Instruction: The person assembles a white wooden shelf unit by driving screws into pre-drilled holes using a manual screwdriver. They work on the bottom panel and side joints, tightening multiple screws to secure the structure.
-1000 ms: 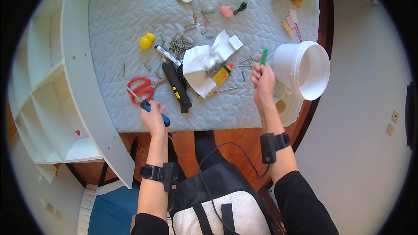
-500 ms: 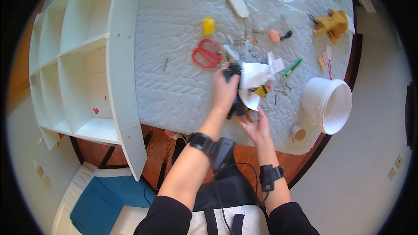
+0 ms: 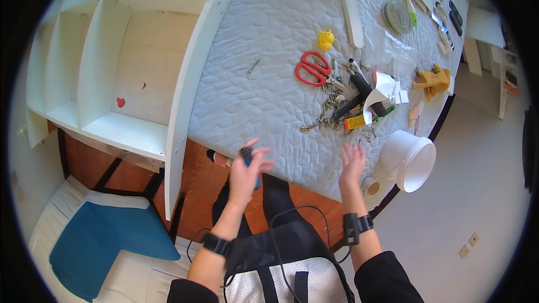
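Observation:
My left hand (image 3: 241,182), just off the table's near edge, is closed around a blue handheld object with a black end (image 3: 246,151); its kind is partly hidden by my fingers. Fingers spread, my right hand (image 3: 352,165) is over the near part of the table and holds nothing. Beyond it lies a heap of loose screws (image 3: 331,106). Black items (image 3: 362,86), a curled white paper (image 3: 383,90) and a yellow-and-red label (image 3: 355,122) rest on the right side of that heap. Red-handled scissors (image 3: 313,69) touch its far left side.
A white cubby shelf (image 3: 191,87) stands along the left. A white bucket (image 3: 397,160) and a small cardboard tube (image 3: 370,186) are at the near right. Farther off are a yellow toy (image 3: 325,39), a white strip (image 3: 350,8) and a tan cloth-like piece (image 3: 433,81).
The black items and white paper left my hands and now lie on the screws. My left hand moved down and left with the blue object; my right hand opened and moved slightly right.

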Available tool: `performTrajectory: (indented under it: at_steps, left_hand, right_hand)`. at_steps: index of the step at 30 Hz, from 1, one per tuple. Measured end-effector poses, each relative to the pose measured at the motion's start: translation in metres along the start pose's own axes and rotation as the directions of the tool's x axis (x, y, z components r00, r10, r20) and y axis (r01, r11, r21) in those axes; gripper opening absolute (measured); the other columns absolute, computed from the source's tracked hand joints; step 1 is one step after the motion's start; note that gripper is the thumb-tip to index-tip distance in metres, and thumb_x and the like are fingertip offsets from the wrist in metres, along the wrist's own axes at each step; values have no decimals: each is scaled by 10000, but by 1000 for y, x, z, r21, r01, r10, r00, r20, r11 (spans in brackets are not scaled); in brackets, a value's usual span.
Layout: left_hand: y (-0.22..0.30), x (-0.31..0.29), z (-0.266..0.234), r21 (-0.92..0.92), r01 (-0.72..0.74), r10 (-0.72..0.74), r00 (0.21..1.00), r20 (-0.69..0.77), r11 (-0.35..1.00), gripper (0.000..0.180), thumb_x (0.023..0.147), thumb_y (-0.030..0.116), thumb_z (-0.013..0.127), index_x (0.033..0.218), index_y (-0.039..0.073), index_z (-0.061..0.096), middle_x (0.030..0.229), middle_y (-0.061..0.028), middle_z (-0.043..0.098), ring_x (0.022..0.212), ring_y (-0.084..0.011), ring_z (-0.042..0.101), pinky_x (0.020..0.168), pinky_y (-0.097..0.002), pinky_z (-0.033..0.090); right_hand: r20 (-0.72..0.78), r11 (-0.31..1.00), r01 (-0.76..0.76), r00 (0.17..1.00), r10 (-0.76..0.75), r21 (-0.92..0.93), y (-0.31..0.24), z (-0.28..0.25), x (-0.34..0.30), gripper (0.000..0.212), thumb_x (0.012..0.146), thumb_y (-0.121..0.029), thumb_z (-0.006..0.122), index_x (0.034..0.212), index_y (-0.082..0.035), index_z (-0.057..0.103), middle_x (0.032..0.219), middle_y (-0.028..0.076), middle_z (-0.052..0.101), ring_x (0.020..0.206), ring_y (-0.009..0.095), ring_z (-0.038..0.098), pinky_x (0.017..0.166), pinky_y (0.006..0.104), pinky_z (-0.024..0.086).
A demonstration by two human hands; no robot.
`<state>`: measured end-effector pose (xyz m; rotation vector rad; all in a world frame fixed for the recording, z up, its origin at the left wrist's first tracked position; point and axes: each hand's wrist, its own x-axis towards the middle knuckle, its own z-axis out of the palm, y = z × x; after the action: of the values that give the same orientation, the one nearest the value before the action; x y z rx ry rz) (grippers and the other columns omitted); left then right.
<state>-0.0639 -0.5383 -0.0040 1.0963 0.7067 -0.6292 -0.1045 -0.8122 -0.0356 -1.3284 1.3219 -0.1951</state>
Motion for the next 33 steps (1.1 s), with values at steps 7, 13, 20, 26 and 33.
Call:
performTrajectory:
  at_steps: [7,13,20,26,33]
  left_hand:
    - [-35,-103,-96,207,194,-181,980,-81,959,265,885,90,521,1142,37,561,980,-78,646,700,-106,626,515,-235,514]
    - [-73,-174,-114,5,470,-460,862,212,883,293,848,127,598,1113,7,562,853,-20,559,626,-105,566,486,-240,485]
    - [-60,-199,-155,0,252,-252,967,-21,968,260,826,187,601,1027,23,595,793,-87,604,577,-177,605,507,-284,490]
    - [-67,-178,-155,648,23,419,745,-519,761,276,736,119,678,961,16,557,991,-123,517,789,-285,599,596,-373,518]
    - [-100,-131,-92,213,-318,375,641,-670,924,260,831,197,650,979,3,559,721,-110,599,637,-233,626,550,-304,479]
  right_hand:
    - [408,246,447,314,857,-860,-15,5,-97,610,813,-388,662,1273,-34,476,1199,134,574,1073,197,558,894,304,448]
    - [348,-18,762,318,882,-648,-91,61,-149,344,951,-315,493,1168,-70,597,886,7,651,713,96,560,620,239,459]
    - [-4,-366,596,520,854,-715,-176,132,-178,303,946,-369,477,1101,-195,672,706,-30,608,552,56,425,513,205,385]
    - [623,-710,626,425,657,322,-146,195,-168,222,854,-237,508,996,-145,652,897,122,610,859,318,592,736,433,486]
    - [673,238,971,-166,720,-15,-24,250,-201,319,969,-190,447,1188,20,544,1114,120,614,1048,202,583,924,315,443]
